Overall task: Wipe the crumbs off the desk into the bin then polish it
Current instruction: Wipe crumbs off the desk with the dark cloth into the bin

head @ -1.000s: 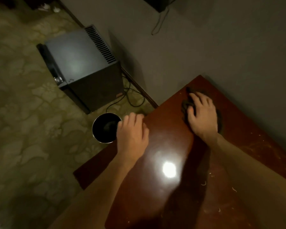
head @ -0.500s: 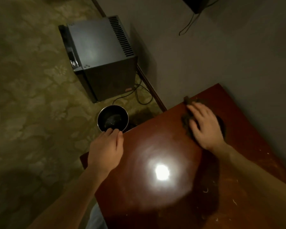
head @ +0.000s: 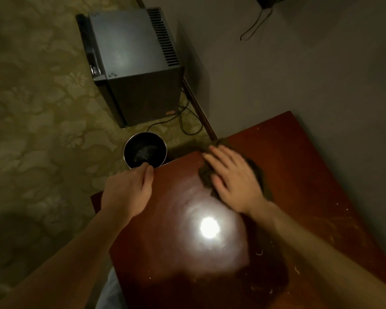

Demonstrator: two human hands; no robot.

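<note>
Cloth [head: 257,172], dark and bunched, lies on the desk [head: 299,175] close to its far left edge, pinned under the right hand [head: 230,181]. That hand lies flat on it, fingers straight and slightly spread, pressing rather than gripping, which probably keeps the full wad in contact with the wood as a wide wiping face. The cloth's long axis runs diagonally, from the desk edge back toward the wrist, in line with the forearm. The fingertips point at the edge, somewhat to the right of the bin [head: 158,141]. The bin stands upright on the carpet, mouth up, just beside and below that edge, apparently placed to catch whatever is pushed over. The left hand [head: 129,190] sits at the same edge next to the bin rim, fingers curled down out of sight. I cannot tell whether they grip the edge, touch the rim or hold nothing; judged a brace or a guide for falling debris. Pale crumbs [head: 260,253] are scattered well behind the cloth on the near right of the desk, so wiping looks unfinished and polishing not yet begun. A mini fridge [head: 129,47] stands on the floor beyond the bin.
</note>
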